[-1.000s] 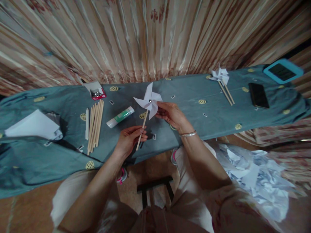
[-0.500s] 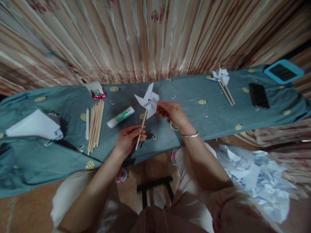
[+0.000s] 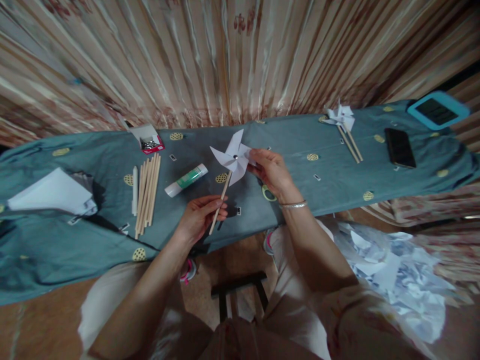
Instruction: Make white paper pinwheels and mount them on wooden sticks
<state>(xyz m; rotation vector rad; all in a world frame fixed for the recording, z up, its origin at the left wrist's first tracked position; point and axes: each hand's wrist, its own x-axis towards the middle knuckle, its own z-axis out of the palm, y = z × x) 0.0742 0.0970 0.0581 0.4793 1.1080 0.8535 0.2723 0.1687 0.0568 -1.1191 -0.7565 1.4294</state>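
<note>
A white paper pinwheel (image 3: 233, 159) with a round silver pin head at its centre faces up above the table, fixed to a thin wooden stick (image 3: 222, 200). My left hand (image 3: 198, 216) pinches that stick near its lower part, between thumb and fingers. At the pinwheel's right edge, my right hand (image 3: 270, 169) has its thumb and fingers closed on a blade. A pair of scissors (image 3: 268, 193), of which a yellow-green handle loop shows, lies below my right hand, partly hidden. Left of the pinwheel rests a green and white glue stick (image 3: 186, 180).
Several wooden sticks (image 3: 147, 196) lie beside a white pen-like stick (image 3: 135, 191). Behind them stands an open box of pins (image 3: 150, 144). Folded white paper (image 3: 52, 194) is far left. Finished pinwheels (image 3: 341, 120), a phone (image 3: 399, 148) and a blue-framed clock (image 3: 438, 110) lie right. A bag of paper scraps (image 3: 401, 280) sits below.
The pinwheel has shifted slightly to the right and turned a little. My right hand has moved a bit right with it, uncovering more of the scissors' handle.
</note>
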